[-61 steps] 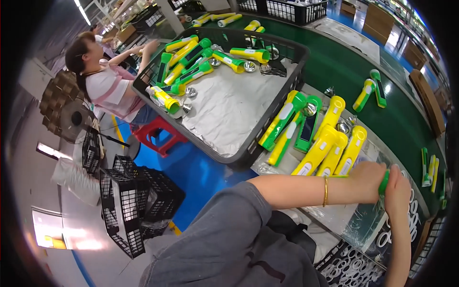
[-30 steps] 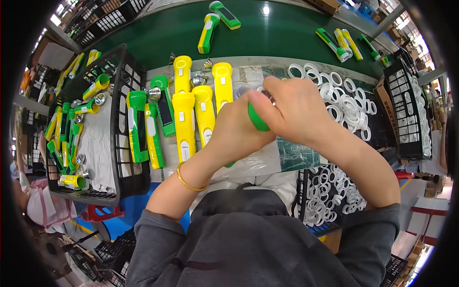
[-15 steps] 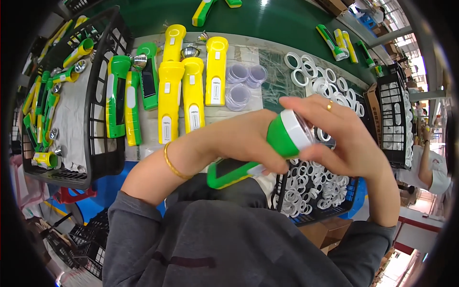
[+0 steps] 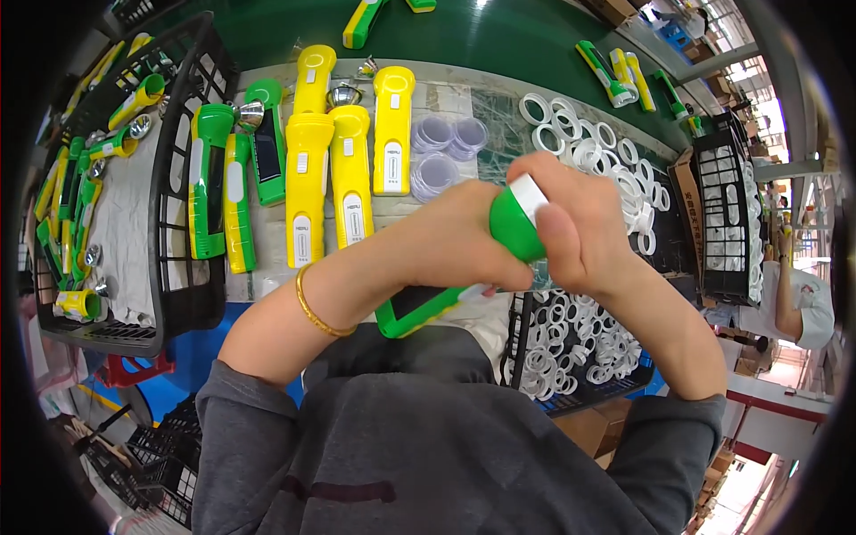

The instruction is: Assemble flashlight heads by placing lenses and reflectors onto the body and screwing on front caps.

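Torch work, both hands at chest height over the near edge of the counter (image 4: 499,36). Left hand (image 4: 464,245) is wrapped tight around the neck of a green flashlight (image 4: 446,285); its handle runs down-left toward the lap. Right hand (image 4: 575,227) is closed over the flashlight's head, thumb and fingers pressing a white ring (image 4: 528,192) at the front.

Risks, as judged:
- Ring looks seated at a slight slant; uneven pressure could cock it so it pops off. The flashlight is held off the counter, above the lap and the basket below, so a loose ring would drop there.
- Handle end is unsupported; a hard twist from the right hand could turn the body in the left hand's grip.
- Clear lens discs (image 4: 446,147), just beyond the flashlight, sit loose and near the forearms; a sweep could scatter them.

Containers:
- Black basket (image 4: 183,294), well left of the flashlight: green and yellow torch bodies and silver reflectors on a grey liner.
- Low black basket (image 4: 580,397) directly below the flashlight: white rings in a heap.
- Black crate (image 4: 727,205), right of the flashlight: contents unclear.

Yellow flashlights (image 4: 352,160) lie in a row on the counter, up-left of the flashlight; more white rings (image 4: 606,160) spread up-right.
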Action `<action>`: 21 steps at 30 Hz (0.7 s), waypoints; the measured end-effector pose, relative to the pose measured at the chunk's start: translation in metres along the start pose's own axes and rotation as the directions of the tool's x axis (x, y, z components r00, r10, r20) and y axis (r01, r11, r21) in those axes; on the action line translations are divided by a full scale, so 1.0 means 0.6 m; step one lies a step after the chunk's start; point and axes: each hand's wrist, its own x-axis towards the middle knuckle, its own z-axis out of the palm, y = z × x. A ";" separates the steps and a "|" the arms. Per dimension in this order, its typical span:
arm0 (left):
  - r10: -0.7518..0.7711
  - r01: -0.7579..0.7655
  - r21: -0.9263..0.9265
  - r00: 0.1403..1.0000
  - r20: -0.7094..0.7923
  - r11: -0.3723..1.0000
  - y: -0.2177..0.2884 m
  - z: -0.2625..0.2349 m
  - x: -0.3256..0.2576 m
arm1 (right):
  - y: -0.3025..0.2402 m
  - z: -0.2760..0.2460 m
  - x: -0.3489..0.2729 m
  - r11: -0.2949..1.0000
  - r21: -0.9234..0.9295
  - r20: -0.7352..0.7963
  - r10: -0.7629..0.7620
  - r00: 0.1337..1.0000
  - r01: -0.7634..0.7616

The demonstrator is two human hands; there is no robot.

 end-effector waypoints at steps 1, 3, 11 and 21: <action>0.085 -0.061 0.166 0.987 -0.139 0.984 -0.009 0.004 0.004 | -0.004 0.004 0.003 0.990 -0.101 0.019 0.102 0.995 -0.100; 0.274 -0.120 0.412 0.899 -0.340 0.903 -0.046 0.020 0.031 | -0.004 0.014 0.017 0.905 -0.317 0.064 0.320 0.945 -0.285; 0.370 0.066 0.710 0.817 -0.441 0.701 -0.092 0.009 0.053 | 0.009 -0.018 0.077 0.778 -0.277 0.545 0.610 0.575 -0.563; 0.477 0.124 0.833 0.770 -0.424 0.540 -0.056 0.017 0.048 | 0.041 0.004 0.042 0.772 -0.151 0.251 0.635 0.731 -0.618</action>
